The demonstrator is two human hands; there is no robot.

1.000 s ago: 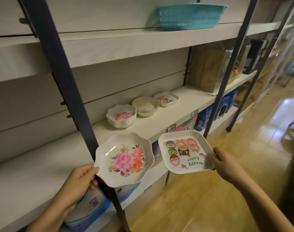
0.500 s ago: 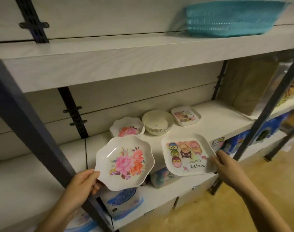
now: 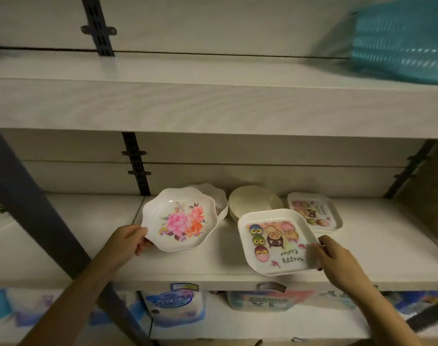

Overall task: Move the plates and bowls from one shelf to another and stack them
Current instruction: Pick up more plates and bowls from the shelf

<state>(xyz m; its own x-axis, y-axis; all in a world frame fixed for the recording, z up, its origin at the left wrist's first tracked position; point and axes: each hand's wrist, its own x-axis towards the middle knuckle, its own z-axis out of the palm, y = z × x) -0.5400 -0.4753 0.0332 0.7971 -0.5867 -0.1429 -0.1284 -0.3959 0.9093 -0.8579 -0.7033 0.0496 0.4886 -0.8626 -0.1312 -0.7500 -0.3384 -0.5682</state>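
My left hand (image 3: 128, 242) grips the near rim of a scalloped white plate with pink and orange flowers (image 3: 180, 221), held just in front of a stack of matching flower plates (image 3: 219, 198) on the middle shelf (image 3: 88, 226). My right hand (image 3: 335, 258) holds a square white plate with owls (image 3: 277, 242) by its right corner, above the shelf's front part. Behind it stand a stack of cream bowls (image 3: 252, 202) and a stack of square owl plates (image 3: 315, 212).
A teal basket (image 3: 400, 41) sits on the upper shelf (image 3: 188, 106) at the right. A dark upright post (image 3: 35, 213) slants across the left, crossing my left forearm. Packaged goods (image 3: 173, 310) fill the shelf below. A brown box (image 3: 430, 186) stands at the right end.
Both hands have carried their plates forward and up over the middle shelf, close to the matching stacks. The view has swung to face the shelf straight on.
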